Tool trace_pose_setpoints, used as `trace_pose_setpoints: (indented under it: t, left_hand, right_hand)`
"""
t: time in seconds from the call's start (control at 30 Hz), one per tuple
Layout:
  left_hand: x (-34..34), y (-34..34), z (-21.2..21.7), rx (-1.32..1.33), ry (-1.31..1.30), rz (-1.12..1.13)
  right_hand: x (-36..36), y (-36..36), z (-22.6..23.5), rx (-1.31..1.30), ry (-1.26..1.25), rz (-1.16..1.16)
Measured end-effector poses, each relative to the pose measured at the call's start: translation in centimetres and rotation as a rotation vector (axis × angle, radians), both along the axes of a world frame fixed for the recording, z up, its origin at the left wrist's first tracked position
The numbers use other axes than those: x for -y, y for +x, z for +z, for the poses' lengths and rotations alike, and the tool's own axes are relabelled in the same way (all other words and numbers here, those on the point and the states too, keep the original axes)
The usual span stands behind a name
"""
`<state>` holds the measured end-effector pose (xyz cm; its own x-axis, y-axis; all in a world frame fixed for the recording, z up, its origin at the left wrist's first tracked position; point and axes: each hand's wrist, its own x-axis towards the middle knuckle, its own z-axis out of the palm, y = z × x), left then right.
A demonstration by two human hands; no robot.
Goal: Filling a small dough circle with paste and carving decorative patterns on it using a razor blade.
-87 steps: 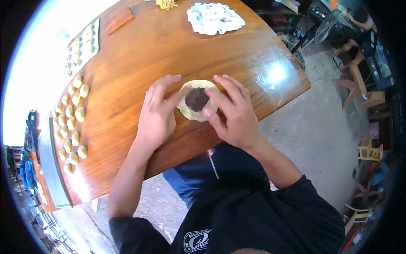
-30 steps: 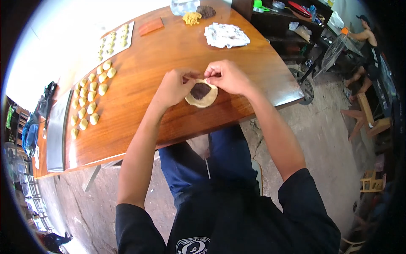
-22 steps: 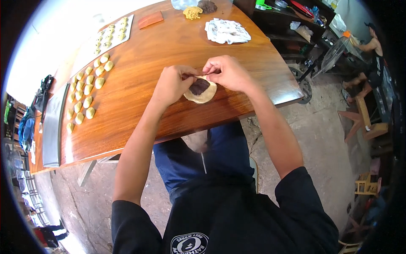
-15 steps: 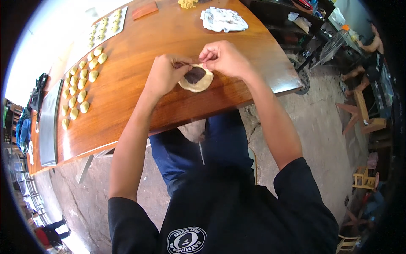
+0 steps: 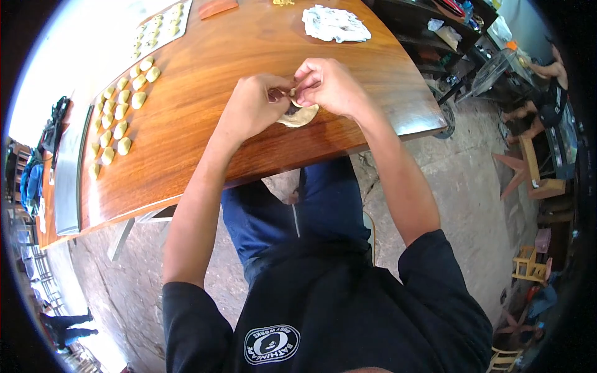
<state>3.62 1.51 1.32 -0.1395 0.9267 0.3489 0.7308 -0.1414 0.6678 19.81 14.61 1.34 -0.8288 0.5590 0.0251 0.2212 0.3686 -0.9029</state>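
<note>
While your left hand (image 5: 252,109) and right hand (image 5: 329,87) meet over the near edge of the wooden counter (image 5: 205,74), both are pinched onto the upper rim of a round dough wrapper (image 5: 298,116), your fingers (image 5: 283,87) clenched on the fold between them. The wrapper's lower part lies on the counter under your hands; its filling is hidden by your fingers, so you cannot tell how much of the seam is closed. Judging by that flat open skirt, sealing looks only begun, with most of the edge left to pleat. To your left, rows of finished dumplings (image 5: 121,115) stand on the counter, more on a tray (image 5: 158,28) farther off. A crumpled white cloth (image 5: 336,23) lies at the far side.
</note>
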Motion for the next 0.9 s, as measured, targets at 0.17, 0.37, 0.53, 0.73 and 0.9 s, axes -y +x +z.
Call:
trace_pose_setpoints:
  t: [0.17,0.37,0.53,0.73,0.9]
  left_hand:
    - [-0.6,0.5,-0.3,-0.119,-0.035,0.078]
    - [-1.6,0.4,-0.7,-0.198,0.044,0.043]
    - [-1.0,0.0,-1.1,-0.126,0.116,0.038]
    - [-0.3,-0.4,-1.1,0.063,0.024,-0.007]
    - [-0.1,-0.1,-0.6,0.135,-0.027,-0.023]
  right_hand:
    - [-0.9,-0.4,-1.3,-0.073,0.071,-0.064]
    - [-1.2,3.2,-1.0,0.056,0.219,-0.176]
    - [2.0,2.9,-0.8,0.177,0.31,-0.092]
    - [2.9,2.1,0.4,0.179,0.369,-0.138]
    - [0.8,0.5,-0.9,-0.048,-0.029,-0.085]
